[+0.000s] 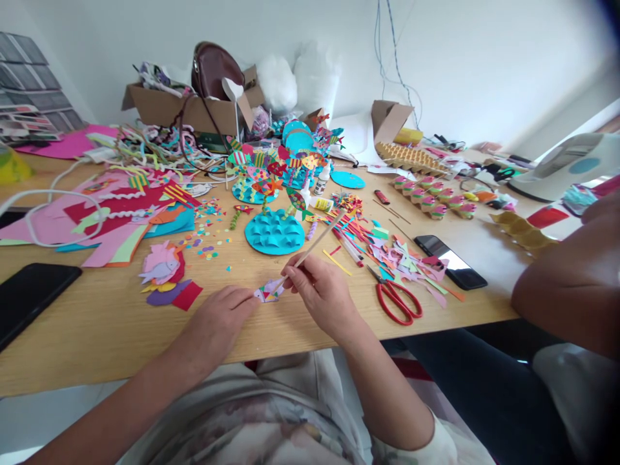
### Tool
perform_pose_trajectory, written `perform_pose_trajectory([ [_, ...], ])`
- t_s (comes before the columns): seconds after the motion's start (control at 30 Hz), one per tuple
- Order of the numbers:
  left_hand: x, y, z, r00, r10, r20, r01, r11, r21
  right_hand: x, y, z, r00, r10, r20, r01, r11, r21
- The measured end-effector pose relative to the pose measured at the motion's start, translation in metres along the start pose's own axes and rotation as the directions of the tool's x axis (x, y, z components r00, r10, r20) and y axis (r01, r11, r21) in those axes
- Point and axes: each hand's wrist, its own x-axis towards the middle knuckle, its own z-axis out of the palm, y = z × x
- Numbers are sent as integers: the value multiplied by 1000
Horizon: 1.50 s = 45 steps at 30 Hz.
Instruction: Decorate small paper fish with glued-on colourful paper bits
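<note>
One fish (pixel 271 292), patched in colour on the table (pixel 121 342), meets the left hand (pixel 217 323)'s loosely extended fingertips as the right hand (pixel 320 294) pinches a stick (pixel 320 240); other cutouts (pixel 163 268) (piled nearby) look undecorated.

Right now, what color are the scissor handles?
The scissors' handles are red, shown best in the head view.

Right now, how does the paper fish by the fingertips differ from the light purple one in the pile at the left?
The worked fish carries small coloured pieces; the piled fish looks mostly plain. The worked fish lies on the table at the fingertips of the left hand, while the piled fish lies among other cut paper, untouched. Both have a pale purple base.
</note>
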Motion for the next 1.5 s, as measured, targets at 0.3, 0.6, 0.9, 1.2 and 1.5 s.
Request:
perform_pose_trajectory([
  [0.3,-3,1,2,1000,-10,0,10,1000,1,-2,4,2,998,-61,-1,61,997,-56],
  [0.6,-4,0,4,1000,-7,-3,7,1000,3,-2,6,6,998,-58,-12,58,998,-30],
  [0.9,-4,0,3,1000,-2,-12,2,1000,27,-6,8,7,999,-1,-47,1,1000,-3],
  [1.2,-3,1,2,1000,-7,1,7,999,36,-5,6,4,996,-94,4,94,995,-41],
  [1.5,-2,3,1,1000,-1,2,0,998,61,-4,9,9,997,-50,-53,51,999,14],
])
